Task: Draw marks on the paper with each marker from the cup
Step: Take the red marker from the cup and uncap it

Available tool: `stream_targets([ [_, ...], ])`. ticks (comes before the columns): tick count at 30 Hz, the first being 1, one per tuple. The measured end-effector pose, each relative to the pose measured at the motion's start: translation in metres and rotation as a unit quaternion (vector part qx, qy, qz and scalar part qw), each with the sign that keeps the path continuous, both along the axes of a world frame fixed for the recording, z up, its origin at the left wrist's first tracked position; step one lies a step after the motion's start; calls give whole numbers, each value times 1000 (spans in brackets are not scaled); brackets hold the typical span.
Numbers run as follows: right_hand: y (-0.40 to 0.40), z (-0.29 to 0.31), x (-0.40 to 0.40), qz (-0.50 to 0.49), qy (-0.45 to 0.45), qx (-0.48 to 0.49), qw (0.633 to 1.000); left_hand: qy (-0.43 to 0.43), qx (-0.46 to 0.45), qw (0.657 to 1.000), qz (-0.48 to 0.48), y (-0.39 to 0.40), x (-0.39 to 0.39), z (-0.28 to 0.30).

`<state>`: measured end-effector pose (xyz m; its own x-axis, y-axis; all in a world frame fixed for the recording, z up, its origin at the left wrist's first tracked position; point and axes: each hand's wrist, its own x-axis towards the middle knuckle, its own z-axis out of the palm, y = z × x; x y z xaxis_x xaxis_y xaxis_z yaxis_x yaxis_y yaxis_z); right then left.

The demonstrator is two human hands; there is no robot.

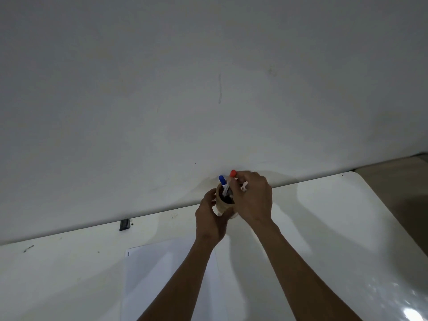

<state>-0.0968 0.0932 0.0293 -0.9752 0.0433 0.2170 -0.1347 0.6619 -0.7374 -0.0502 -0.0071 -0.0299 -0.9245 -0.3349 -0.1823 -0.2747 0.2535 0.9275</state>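
cup (222, 204), blue marker (223, 184) inside, left hand (212, 220) holding

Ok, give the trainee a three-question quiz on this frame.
1. True or false: the left hand steadies the cup.
2. Which marker is at the right hand's fingers? A) blue-capped marker B) red-capped marker
3. Where does the paper lie relative to the cup?

Key: 1 true. 2 B. 3 On the table, nearer the person, under the forearms.
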Motion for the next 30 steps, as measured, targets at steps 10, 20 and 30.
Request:
stream_targets([
  [10, 24, 32, 22, -21, -42, -246, 968, -42, -53, 997, -29, -26, 16, 11],
  [20, -50, 15, 104, 168, -209, -216, 939, 18, 138, 989, 46, -107, 104, 65],
  [30, -111, 7, 156, 255, -237, -124, 929, 31, 193, 974, 117, -191, 182, 56],
])
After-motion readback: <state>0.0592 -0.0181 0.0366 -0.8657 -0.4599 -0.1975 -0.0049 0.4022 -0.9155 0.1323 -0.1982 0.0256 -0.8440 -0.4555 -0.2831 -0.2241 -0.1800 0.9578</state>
